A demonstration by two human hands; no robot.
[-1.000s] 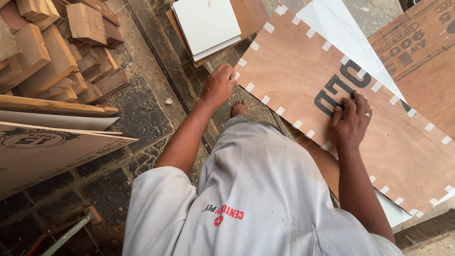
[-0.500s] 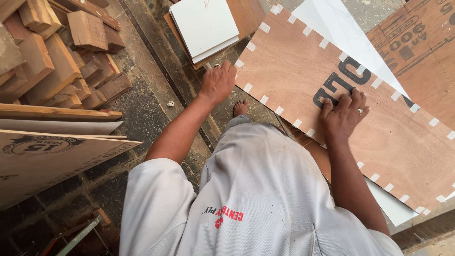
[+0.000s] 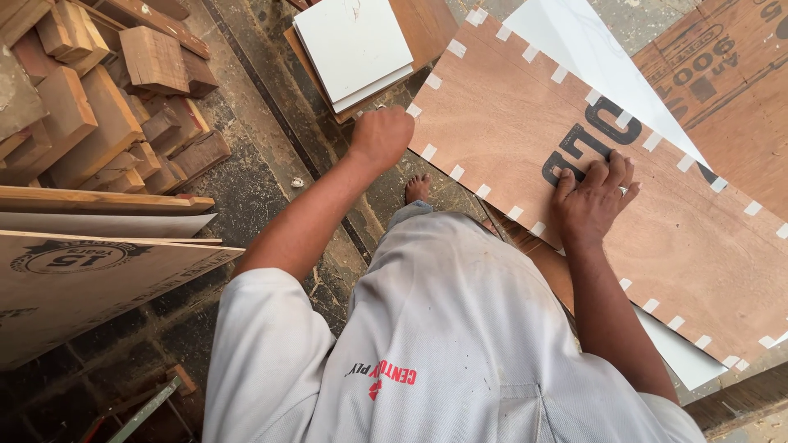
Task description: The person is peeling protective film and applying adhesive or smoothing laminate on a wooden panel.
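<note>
The plywood sheet [image 3: 525, 139], its edges already dotted with tape strips, lies over a white laminate sheet [image 3: 574, 41]; the left hand [image 3: 380, 135] grips its near-left corner closed, the right hand [image 3: 593, 201] presses flat and open.

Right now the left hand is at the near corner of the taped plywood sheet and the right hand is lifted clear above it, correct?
Not quite. In the head view the right hand is not lifted: it lies flat, fingers spread, on the plywood sheet. The left hand is closed at the sheet's near corner, as you said.
</note>
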